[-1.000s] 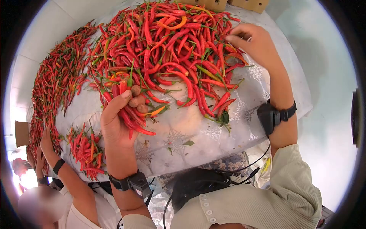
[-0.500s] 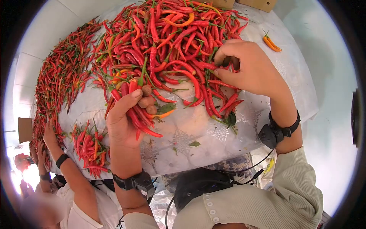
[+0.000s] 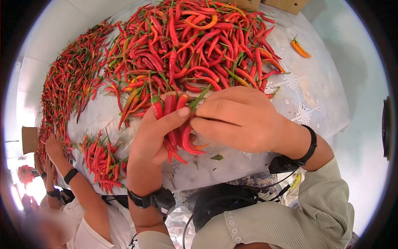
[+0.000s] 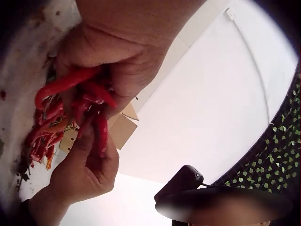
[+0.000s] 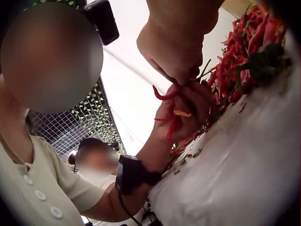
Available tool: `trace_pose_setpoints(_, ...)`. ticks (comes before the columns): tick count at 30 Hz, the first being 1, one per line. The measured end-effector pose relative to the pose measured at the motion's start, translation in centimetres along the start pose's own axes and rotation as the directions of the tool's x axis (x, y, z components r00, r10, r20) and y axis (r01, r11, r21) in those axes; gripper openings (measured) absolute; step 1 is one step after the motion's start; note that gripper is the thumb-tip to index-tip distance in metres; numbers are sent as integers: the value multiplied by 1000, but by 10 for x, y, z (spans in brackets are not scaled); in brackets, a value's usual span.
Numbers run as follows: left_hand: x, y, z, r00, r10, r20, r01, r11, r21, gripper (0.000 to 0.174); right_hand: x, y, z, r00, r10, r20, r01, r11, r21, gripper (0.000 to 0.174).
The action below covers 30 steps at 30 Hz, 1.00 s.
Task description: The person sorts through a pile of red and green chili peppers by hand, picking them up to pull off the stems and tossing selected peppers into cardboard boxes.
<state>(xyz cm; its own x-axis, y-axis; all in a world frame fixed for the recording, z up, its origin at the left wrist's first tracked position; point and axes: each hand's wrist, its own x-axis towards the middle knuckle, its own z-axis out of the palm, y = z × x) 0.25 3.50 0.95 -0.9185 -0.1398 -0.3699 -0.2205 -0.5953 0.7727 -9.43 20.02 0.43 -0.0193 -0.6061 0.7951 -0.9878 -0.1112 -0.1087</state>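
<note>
In the head view my left hand (image 3: 149, 139) grips a small bunch of red chillies (image 3: 170, 103), stems up and tips hanging below the thumb. My right hand (image 3: 244, 120) has come against the bunch, thumb and forefinger pinching a red chilli by its green stem (image 3: 201, 97). The right wrist view has a curved red chilli (image 5: 164, 95) under the right fingertips, with a yellow-orange tip (image 5: 181, 113) poking from the left hand. Behind both hands spreads a big heap of red chillies (image 3: 195, 45).
A small pile of chillies (image 3: 99, 159) lies left of my left forearm. Another long heap (image 3: 70, 83) runs along the left, where another person's hand (image 3: 54, 145) reaches in. Two orange chillies (image 3: 300, 49) lie at the right. Cardboard boxes (image 3: 286, 5) stand at the back.
My right hand has moved from the right side of the big heap, left and toward me, to the bunch in my left hand. Two orange chillies now lie apart at the right.
</note>
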Motion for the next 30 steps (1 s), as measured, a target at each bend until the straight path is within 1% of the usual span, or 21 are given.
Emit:
trace_pose_setpoints(2, -4, 5, 1, 999, -18, 37, 17, 1000, 26, 34, 0, 2, 0, 1000, 24, -4, -24, 999, 23, 20)
trace_pose_setpoints(3, -5, 7, 1, 998, -28, 55, 26, 999, 38, 36, -1, 6, -2, 999, 49, 4, -49, 999, -9, 20)
trace_pose_setpoints(4, -5, 5, -1, 998, 6, 64, -9, 999, 43, 39, -2, 10, -4, 997, 75, 12, -74, 996, -42, 20)
trace_pose_setpoints(6, -4, 1, -8, 994, 76, 81, -80, 996, 49, 43, -7, 27, -16, 989, 143, 39, -132, 970, -204, 19)
trace_pose_setpoints(7, -3, 2, -11, 997, 59, 46, -60, 998, 2, 44, -5, 31, -26, 943, 327, 59, -305, 923, -236, 18)
trace_pose_setpoints(8, -2, 2, -13, 999, 43, 11, -42, 998, -47, 45, 1, 35, -40, 864, 498, 74, -463, 844, -269, 18)
trace_pose_setpoints(9, -1, 3, -15, 999, 25, -25, -28, 995, -98, 46, 2, 39, -49, 755, 650, 82, -602, 738, -305, 18)
trace_pose_setpoints(10, 0, 2, -18, 999, 26, -21, -29, 984, -174, 45, -3, 45, -53, 731, 668, 142, -605, 730, -317, 18)
trace_pose_setpoints(12, -1, 3, -18, 998, 56, -9, -57, 988, -144, 44, -14, 55, -54, 672, 696, 252, -610, 714, -344, 21)
trace_pose_setpoints(15, -3, 5, -11, 996, 89, -22, -91, 989, -121, 42, -20, 54, -45, 622, 705, 341, -578, 707, -408, 21)
trace_pose_setpoints(16, -4, 5, -9, 994, 100, -33, -103, 988, -117, 42, -21, 53, -44, 624, 704, 339, -578, 708, -407, 21)
trace_pose_setpoints(18, -1, 4, -15, 991, 111, -68, -121, 978, -167, 42, -21, 52, -45, 632, 698, 337, -574, 714, -402, 21)
trace_pose_setpoints(19, 0, 2, -18, 989, 117, -87, -132, 973, -192, 42, -20, 52, -46, 614, 696, 371, -602, 718, -349, 19)
trace_pose_setpoints(22, 4, -1, -23, 987, 161, -27, -163, 950, -268, 42, -16, 52, -51, 574, 676, 463, -670, 712, -209, 17)
trace_pose_setpoints(24, 7, -2, -27, 990, 138, 27, -126, 954, -273, 41, -13, 50, -50, 556, 654, 514, -698, 703, -139, 17)
trace_pose_setpoints(28, 8, 0, -34, 994, 55, 100, -27, 966, -255, 38, -14, 45, -41, 567, 619, 543, -743, 669, 13, 20)
trace_pose_setpoints(30, 10, 1, -35, 996, 38, 79, -13, 954, -299, 38, -12, 43, -38, 589, 601, 540, -749, 657, 87, 22)
